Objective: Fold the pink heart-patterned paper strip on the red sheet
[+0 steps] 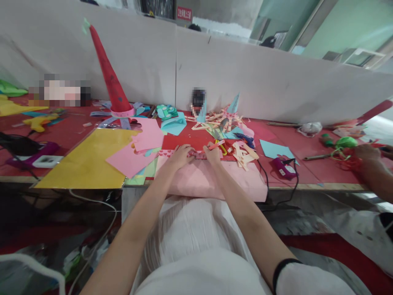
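My left hand [182,155] lies with its fingers stretched over a pink heart-patterned strip, which looks like a ruler [166,153], pressing it from above. Close by on the right, the closed fingers of my right hand [213,155] grip a slim pink-orange pen [218,144], tilted up to the right; its tip is hidden. Under both hands a large pink sheet [245,180] hangs over the table's front edge. Just beyond them lies red paper [187,141]. Beside my right hand are yellow-handled scissors [226,148] and loose pale paper strips [243,154].
A yellow sheet [89,157] and pink cut pieces [149,134] lie at left, below a tall red cone [110,76]. At right are a blue sheet [276,150] and a purple corded box [283,169]. Another person's hand [367,152] touches red strands. A white partition [276,82] stands behind.
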Motion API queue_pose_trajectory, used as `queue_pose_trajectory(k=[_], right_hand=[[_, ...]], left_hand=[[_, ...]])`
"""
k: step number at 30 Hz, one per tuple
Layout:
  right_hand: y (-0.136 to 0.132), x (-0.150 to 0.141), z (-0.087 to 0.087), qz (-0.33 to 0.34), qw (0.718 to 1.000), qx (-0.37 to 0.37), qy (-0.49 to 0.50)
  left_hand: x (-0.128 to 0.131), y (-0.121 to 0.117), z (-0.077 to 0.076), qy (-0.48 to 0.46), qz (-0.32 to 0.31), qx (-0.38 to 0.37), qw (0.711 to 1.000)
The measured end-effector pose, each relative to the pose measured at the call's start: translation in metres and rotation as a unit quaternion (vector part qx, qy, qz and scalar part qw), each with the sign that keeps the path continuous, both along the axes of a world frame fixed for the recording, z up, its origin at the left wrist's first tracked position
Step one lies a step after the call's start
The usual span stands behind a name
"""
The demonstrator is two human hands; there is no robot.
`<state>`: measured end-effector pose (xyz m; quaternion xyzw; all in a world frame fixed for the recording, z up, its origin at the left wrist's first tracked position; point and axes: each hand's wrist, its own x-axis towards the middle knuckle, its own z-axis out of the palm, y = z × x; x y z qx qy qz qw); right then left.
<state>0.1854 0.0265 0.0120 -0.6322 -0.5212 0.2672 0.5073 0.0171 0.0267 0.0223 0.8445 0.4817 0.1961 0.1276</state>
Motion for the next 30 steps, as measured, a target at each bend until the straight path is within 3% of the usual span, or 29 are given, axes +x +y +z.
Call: queue_pose_trajectory(k=[18, 30], right_hand=[[0.0040, 0.0037, -0.0043, 0.042, 0.999, 0.023, -0.010], [0.0067, 0.0006, -0.0051, 0.032, 0.999, 0.007, 0.026]], left_hand=[[0.0014, -0.0027, 0.0029, -0.004, 0.004, -0.015, 1.000], [0.0003, 0.0005, -0.0012, -0.006, -0.001, -0.009, 1.000]])
